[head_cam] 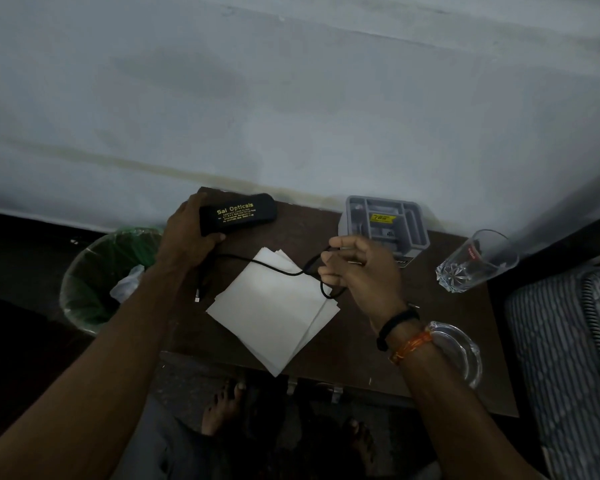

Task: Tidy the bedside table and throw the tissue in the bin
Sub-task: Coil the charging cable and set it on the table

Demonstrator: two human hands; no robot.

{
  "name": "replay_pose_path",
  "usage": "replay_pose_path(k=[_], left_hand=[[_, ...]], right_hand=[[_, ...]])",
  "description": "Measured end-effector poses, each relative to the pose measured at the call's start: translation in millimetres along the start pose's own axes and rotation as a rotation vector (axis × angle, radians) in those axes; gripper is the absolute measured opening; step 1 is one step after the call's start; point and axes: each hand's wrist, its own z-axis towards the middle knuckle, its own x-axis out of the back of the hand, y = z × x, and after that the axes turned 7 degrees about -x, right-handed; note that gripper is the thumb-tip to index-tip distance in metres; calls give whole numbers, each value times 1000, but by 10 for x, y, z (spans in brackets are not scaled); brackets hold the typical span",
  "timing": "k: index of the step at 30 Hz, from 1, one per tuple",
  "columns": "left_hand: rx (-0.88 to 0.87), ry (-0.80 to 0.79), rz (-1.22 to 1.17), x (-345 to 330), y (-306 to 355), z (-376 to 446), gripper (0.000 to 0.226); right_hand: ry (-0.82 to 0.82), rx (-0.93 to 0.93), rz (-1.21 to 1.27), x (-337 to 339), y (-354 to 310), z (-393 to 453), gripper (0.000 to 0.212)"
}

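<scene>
While both hands are occupied, the tissue lies untouched between them:

Left hand: fingers and thumb curled round the near end of a black spectacle case; the case lies on the far left corner of the surface, its long axis running left to right along the wall.

Right hand: raised a little above the surface, fingertips pinching a black cable.

Cable: trails from the right hand leftward across the tissue, then bends down to a plug end just off the tissue's left edge.

Tissue: white folded sheets, flat at the surface's centre front, one corner overhanging the near edge; it lies below and between the two hands, nearer the right.

Bin: green-lined, on the floor just left of the surface, beside the left forearm; judged the left hand's side for the throw.

Key relation: the cable lies over the tissue, so it probably needs lifting clear first.

Surface: dark brown bedside table against a pale wall.

Other items: grey organiser tray at the back; clear tumbler far right; glass ashtray near right.

Room: dim; striped bedding to the right; bare feet on the floor below.
</scene>
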Motion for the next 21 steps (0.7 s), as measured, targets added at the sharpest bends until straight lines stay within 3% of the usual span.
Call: replay_pose_path(k=[3,7,9,12,14,21], left_hand=[[18,1,37,11,4,-5,92],[-107,197,32,111,176,-112,58],[-168,102,0,176,225,-117,47],[-200,-262,125,131,251,-146,37],[-168,-370,217,22,239,-203,35],[-114,-243,278,-80,286,-239,16]], right_hand=[[26,17,-19,15,1,-14,21],[100,74,-52,34,-16,-17,13],[117,102,-70,34,-26,-22,10],[129,120,-87,48,-44,-35,8],[137,120,-95,67,-54,-40,8],[152,137,-127,108,-66,-96,12]])
